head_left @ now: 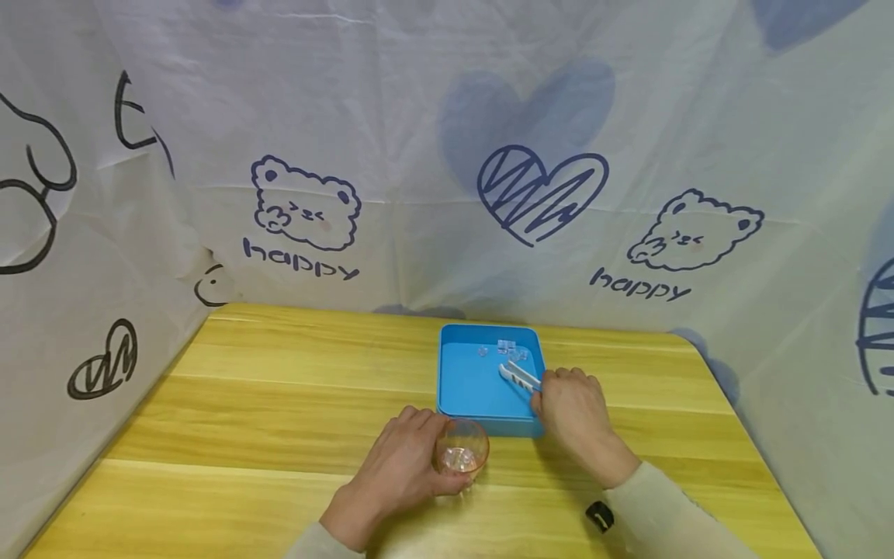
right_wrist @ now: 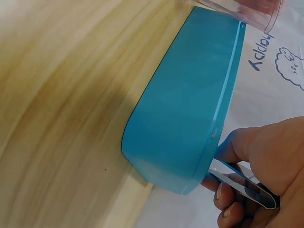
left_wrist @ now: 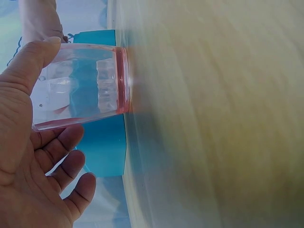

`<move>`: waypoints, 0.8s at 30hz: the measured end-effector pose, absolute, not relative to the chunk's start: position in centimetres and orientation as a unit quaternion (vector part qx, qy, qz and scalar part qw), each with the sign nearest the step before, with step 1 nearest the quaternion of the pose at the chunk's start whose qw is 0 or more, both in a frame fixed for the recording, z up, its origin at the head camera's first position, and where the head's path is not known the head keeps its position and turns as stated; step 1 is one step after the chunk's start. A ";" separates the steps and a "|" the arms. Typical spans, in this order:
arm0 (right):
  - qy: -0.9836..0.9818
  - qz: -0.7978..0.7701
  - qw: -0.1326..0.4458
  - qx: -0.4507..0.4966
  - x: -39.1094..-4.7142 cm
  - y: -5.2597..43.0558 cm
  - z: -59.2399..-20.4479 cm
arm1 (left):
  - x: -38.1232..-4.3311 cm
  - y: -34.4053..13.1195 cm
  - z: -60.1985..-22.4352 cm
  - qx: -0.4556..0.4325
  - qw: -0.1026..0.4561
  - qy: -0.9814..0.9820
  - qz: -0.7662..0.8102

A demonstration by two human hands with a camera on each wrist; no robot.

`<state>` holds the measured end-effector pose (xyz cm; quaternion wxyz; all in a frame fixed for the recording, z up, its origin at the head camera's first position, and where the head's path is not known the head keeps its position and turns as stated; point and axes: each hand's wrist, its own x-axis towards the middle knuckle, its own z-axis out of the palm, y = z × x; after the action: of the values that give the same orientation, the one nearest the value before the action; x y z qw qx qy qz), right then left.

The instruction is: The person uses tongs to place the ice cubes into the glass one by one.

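My left hand (head_left: pixel 401 458) grips a clear cup (head_left: pixel 462 446) with a pinkish tint, upright on the table at the near left corner of the blue tray (head_left: pixel 475 388). Several clear cubes (left_wrist: pixel 107 85) lie in the bottom of the cup. My right hand (head_left: pixel 576 411) holds white tongs (head_left: pixel 518 377) over the tray's right rim, their tips pointing inward and spread apart. Toward the back of the tray lie several more clear cubes (head_left: pixel 507 346), beyond the tong tips. In the right wrist view, thumb and fingers close around the tongs (right_wrist: pixel 247 187).
The wood-grain table (head_left: pixel 279 373) carries the tray near its back edge. A small black object (head_left: pixel 599 515) lies beside the right sleeve. White cloth (head_left: pixel 391 155) with blue drawings hangs behind and along both sides.
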<state>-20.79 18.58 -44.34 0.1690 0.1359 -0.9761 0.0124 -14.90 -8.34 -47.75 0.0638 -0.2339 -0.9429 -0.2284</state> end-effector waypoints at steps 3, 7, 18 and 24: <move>-0.973 0.019 0.179 0.147 -20.5 18.6 -44.4 | -14.9 -8.3 -47.8 -0.235 0.065 -0.942 -0.229; -0.970 0.026 0.185 0.157 -19.9 18.7 -44.3 | -15.0 -8.3 -47.8 -0.235 0.068 -0.942 -0.229; -0.967 0.057 0.181 0.168 -18.3 19.4 -43.9 | -15.0 -8.2 -47.8 -0.232 0.064 -0.944 -0.226; -0.961 0.063 0.193 0.186 -17.4 19.7 -43.6 | -14.9 -8.2 -47.7 -0.231 0.061 -0.944 -0.227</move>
<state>-17.43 19.65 -43.60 0.1934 0.1855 -0.9614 0.0627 -14.91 -8.22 -47.74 0.0607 -0.2305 -0.9443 -0.2269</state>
